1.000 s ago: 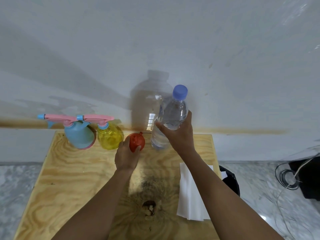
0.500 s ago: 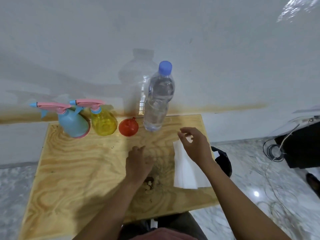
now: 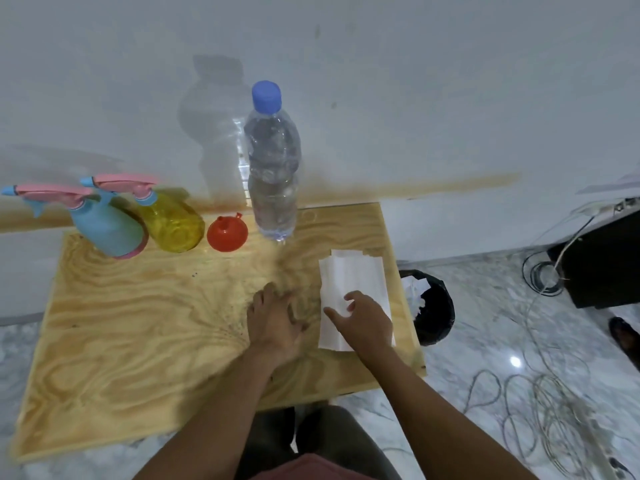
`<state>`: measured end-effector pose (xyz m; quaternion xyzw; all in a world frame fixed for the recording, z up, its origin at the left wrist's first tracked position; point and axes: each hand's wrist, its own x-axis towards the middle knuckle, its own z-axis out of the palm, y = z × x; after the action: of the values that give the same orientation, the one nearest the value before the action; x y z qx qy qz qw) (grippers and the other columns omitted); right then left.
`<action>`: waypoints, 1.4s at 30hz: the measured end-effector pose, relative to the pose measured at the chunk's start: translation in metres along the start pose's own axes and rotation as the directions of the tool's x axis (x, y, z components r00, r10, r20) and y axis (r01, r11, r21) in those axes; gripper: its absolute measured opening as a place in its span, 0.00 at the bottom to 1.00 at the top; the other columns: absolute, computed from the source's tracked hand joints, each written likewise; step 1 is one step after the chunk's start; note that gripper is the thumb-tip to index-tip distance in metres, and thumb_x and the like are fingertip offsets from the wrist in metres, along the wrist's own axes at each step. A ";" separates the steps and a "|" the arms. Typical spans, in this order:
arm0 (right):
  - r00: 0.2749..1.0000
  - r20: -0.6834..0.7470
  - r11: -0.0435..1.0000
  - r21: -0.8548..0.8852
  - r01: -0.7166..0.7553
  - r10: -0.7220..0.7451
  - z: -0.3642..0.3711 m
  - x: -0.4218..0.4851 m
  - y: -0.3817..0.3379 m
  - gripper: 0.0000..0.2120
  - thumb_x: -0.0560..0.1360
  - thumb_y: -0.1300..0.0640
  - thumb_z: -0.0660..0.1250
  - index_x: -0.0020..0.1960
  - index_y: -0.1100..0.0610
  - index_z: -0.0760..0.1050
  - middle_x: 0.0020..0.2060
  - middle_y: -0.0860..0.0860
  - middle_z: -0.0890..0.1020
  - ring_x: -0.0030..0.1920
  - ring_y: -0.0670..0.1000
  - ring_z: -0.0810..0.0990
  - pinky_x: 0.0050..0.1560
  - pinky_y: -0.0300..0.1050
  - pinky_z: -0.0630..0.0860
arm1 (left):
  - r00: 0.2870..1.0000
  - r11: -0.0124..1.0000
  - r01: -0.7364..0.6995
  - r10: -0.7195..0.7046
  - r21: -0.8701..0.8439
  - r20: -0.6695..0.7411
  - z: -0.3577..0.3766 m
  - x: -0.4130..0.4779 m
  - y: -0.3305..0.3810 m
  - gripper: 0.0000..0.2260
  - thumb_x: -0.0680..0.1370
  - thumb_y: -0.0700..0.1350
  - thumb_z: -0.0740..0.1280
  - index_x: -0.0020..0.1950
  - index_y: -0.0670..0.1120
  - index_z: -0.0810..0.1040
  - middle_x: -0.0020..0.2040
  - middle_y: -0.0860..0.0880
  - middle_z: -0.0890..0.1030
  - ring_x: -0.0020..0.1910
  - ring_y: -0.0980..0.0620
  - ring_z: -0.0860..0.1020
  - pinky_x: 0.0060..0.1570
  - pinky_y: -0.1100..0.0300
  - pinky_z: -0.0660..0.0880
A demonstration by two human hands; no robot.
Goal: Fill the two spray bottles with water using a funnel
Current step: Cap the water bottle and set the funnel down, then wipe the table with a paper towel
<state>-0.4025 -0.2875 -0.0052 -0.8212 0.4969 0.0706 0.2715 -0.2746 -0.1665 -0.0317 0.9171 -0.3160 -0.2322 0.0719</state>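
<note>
Funnel [image 3: 227, 234] untouched, left grip [image 3: 273, 323] flat on table [image 3: 121, 323], right grip [image 3: 367, 323] empty

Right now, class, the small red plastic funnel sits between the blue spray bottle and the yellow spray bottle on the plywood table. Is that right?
No. The head view shows the red plastic funnel between the yellow spray bottle and the clear water bottle on the plywood table.

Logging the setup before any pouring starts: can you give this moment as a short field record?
water: clear plastic water bottle with blue cap, upright, capped
funnel: small red plastic funnel, on table beside it
sprayers: blue spray bottle, yellow spray bottle, pink trigger heads on
left hand: flat on plywood table, empty
right hand: relaxed over white folded paper towel
</note>
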 end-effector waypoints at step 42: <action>0.976 -0.157 0.800 0.560 0.216 -0.154 -0.086 -0.006 0.012 0.12 0.79 0.46 0.66 0.45 0.53 0.82 0.35 0.55 0.82 0.32 0.46 0.75 0.33 0.35 0.69 | 0.997 0.986 0.073 -0.069 -0.152 0.034 -0.002 -0.002 0.007 0.34 0.70 0.57 0.77 0.74 0.54 0.71 0.73 0.48 0.60 0.71 0.46 0.60 0.67 0.51 0.69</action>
<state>-0.4284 -0.3318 0.0653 -0.7482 0.4258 -0.1517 0.4856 -0.2791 -0.1704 -0.0275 0.9161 -0.2653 -0.2712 0.1295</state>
